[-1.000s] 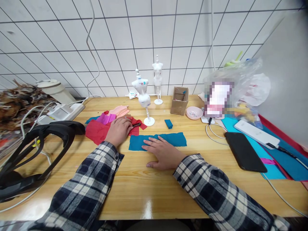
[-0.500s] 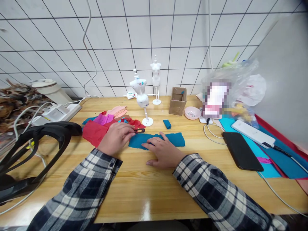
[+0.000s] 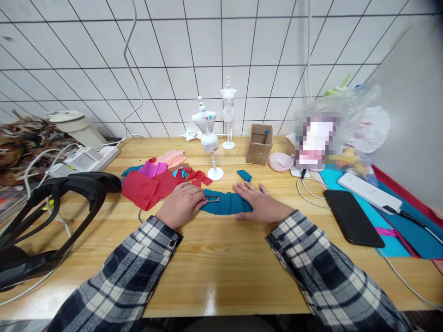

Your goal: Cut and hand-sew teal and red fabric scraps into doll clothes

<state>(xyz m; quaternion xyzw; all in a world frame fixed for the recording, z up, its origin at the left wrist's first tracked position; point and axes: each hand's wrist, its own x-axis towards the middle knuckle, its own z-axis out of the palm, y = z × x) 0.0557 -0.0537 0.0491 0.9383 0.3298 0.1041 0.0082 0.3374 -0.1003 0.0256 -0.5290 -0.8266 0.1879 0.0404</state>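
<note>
A teal strip of fabric [image 3: 224, 206] lies flat on the table in front of me, slightly wrinkled. My left hand [image 3: 183, 204] is closed at its left end, holding a small dark tool with a long slotted loop [image 3: 213, 198]. That loop sticks out past my fingers over the cloth; the rest of the tool is hidden under the hand. With fingers stretched out, my right hand [image 3: 260, 203] presses flat on the strip's right end. Just beyond it lies a small folded teal piece [image 3: 244, 175].
Red fabric [image 3: 148, 186] and other scraps lie left. White mini dress forms [image 3: 209, 138] stand behind, near a cardboard box [image 3: 259, 145] and a pink bowl [image 3: 281, 158]. A black phone [image 3: 353, 216] rests right, a black headset-like frame [image 3: 93, 203] left.
My right hand has slid right along the strip and lies flatter. My left hand has moved right with the tool, which now lies over the fabric. The view has shifted slightly.
</note>
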